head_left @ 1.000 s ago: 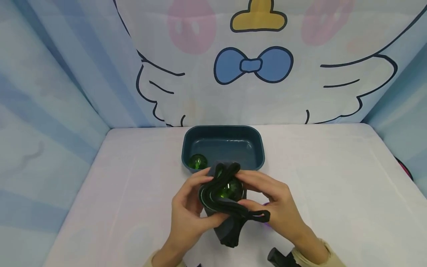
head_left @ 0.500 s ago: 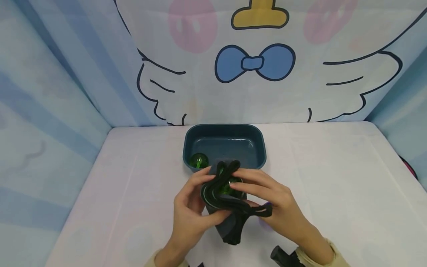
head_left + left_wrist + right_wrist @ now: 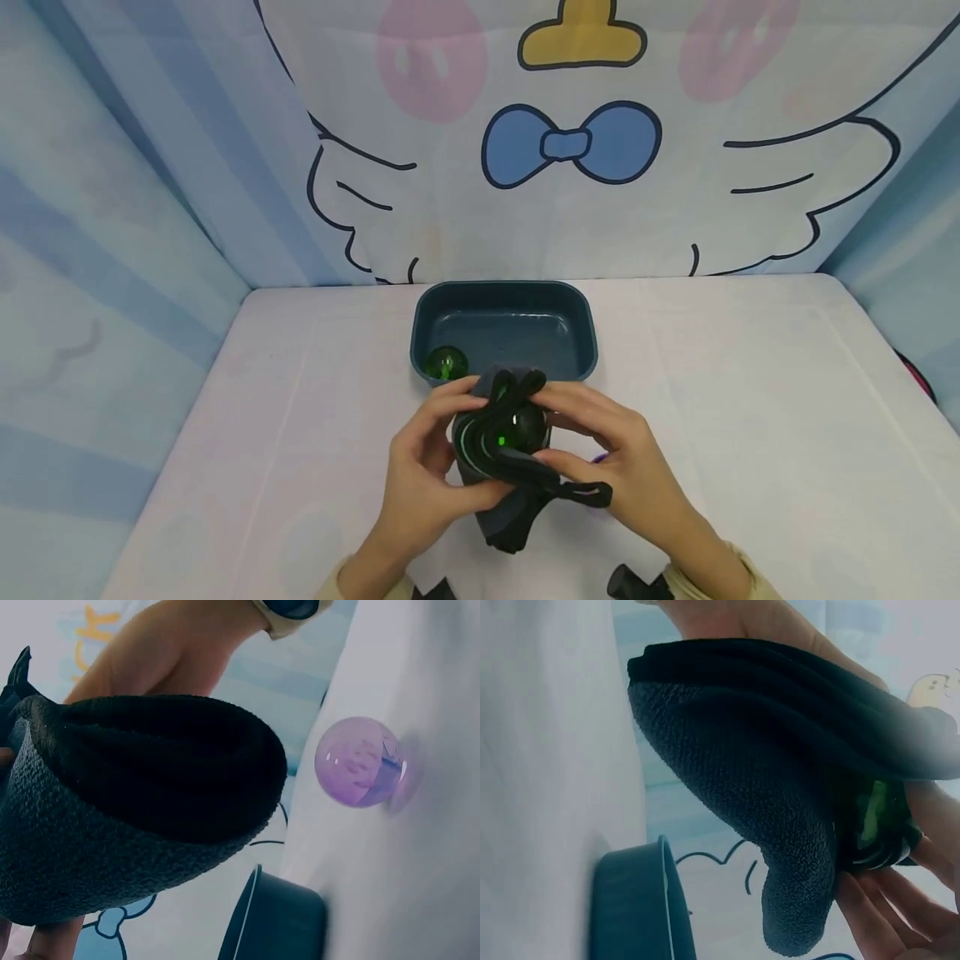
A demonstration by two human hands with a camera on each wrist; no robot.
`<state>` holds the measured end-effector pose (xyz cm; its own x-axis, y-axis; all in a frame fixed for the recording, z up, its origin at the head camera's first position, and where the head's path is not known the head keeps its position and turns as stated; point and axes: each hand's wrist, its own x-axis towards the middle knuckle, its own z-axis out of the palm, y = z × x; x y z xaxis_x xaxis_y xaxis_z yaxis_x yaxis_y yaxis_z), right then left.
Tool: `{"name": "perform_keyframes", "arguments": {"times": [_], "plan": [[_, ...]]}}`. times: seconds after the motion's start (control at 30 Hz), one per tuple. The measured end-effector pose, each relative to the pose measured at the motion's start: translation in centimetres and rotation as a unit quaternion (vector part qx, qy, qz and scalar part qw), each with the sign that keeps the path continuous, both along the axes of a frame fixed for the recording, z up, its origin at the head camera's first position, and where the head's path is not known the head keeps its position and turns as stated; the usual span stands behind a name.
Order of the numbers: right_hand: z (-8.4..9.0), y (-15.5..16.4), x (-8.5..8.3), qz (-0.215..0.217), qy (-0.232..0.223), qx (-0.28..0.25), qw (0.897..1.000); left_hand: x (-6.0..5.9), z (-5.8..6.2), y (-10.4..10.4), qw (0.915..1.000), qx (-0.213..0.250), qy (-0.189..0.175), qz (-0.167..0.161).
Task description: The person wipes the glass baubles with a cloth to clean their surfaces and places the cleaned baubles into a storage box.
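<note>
On the person's side of the dark-teal rectangular plastic tub (image 3: pixel 510 333), the left hand (image 3: pixel 420 483) grips a charcoal, black-edged fuzzy cloth (image 3: pixel 512 521) — seemingly to steady its folds around the see-through green ball (image 3: pixel 529 427) the right hand (image 3: pixel 622 454) pinches. The tub's walls probably keep a second green ball (image 3: pixel 446 363) from rolling.

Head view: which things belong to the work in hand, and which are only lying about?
Belong to the work:
dark cloth, held
green ball, held at the cloth

Apparently only lying about:
blue-green container, not held
second green ball, inside the container
purple ball, on the table
</note>
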<state>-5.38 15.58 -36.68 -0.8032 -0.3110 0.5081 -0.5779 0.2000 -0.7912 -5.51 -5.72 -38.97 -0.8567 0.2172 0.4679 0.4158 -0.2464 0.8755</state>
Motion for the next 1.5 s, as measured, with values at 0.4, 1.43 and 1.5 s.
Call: {"name": "perform_keyframes", "arguments": {"times": [0.4,1.43,1.5], "plan": [[0.4,0.7,-0.4,0.017,0.083,0.064,0.994,-0.2,-0.3,0.1,0.9990,0.023,-0.038,0.012],[-0.7,-0.2,-0.8,0.009,0.053,0.015,0.998,-0.1,0.1,-0.3,0.9988,0.018,-0.041,0.021],[-0.6,-0.1,-0.8,0.002,0.090,0.037,0.995,-0.1,0.2,-0.3,0.9986,0.018,-0.044,0.024]]}}
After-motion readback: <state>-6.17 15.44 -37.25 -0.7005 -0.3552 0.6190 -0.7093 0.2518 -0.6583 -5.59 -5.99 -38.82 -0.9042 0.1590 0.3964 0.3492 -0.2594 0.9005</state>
